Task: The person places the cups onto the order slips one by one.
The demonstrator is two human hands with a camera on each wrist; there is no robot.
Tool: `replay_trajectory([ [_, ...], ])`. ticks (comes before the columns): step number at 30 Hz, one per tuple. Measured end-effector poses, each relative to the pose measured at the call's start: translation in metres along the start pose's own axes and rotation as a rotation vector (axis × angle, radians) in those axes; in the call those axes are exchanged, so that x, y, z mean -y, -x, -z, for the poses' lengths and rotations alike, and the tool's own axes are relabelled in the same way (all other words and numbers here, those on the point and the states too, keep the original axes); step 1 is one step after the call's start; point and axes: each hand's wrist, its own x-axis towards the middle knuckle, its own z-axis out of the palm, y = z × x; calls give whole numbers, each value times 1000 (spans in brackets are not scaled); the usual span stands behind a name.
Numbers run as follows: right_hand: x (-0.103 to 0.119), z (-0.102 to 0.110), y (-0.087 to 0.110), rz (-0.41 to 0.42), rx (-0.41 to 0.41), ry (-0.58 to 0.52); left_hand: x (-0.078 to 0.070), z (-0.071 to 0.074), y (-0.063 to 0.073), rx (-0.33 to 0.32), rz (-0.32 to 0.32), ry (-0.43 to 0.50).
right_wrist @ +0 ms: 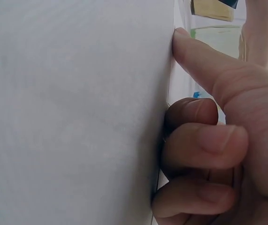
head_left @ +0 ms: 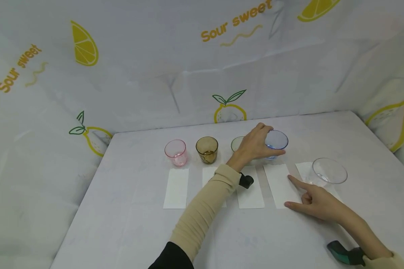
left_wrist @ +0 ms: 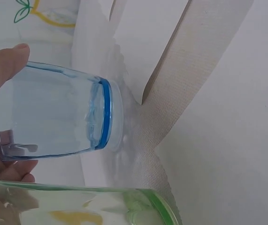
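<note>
My left hand grips a blue-tinted clear glass near its rim, thumb on one side and fingers on the other. In the left wrist view the blue glass has a darker blue ring at its base, and a green-tinted glass is close beside it. My right hand rests low at a white paper strip in front of the blue glass. Its index finger and thumb reach out to the strip's right edge, while the other fingers are bent under.
A pink glass and an amber glass stand left of the green one, mostly behind my left hand. More paper strips lie in a row in front. A colourless glass overlaps the rightmost strip. A lemon-print cloth hangs behind the table.
</note>
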Motion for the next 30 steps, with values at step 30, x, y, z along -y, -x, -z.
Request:
replay_trajectory([
  [30, -3, -1, -1, 33, -32, 30, -19, 23, 19, -172, -74, 201],
])
